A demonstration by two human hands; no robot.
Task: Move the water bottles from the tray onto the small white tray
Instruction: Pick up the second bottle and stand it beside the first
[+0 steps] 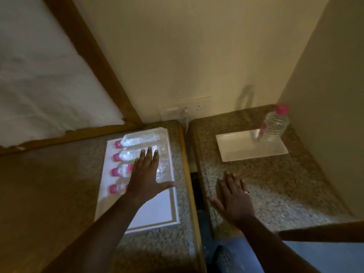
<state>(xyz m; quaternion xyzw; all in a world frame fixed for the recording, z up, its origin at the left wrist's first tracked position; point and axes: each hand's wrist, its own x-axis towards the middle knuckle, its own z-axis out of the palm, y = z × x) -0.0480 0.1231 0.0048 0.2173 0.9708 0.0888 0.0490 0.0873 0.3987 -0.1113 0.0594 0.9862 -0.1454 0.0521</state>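
Several clear water bottles with pink caps [126, 154] lie side by side on a large white tray with a gold border [157, 211] on the left counter. My left hand [146, 174] hovers flat over the middle bottles, fingers spread, holding nothing. One bottle with a pink cap [274, 124] stands upright on the far right corner of the small white tray [242, 148] on the right counter. Over the speckled stone in front of that tray, my right hand [234, 200] is spread flat and empty.
A dark gap [197, 186] separates the two granite counters. A wall socket with a plugged cable [186, 111] sits behind them. A wood-framed white panel [49, 75] fills the left. Walls close the right counter at the back and right.
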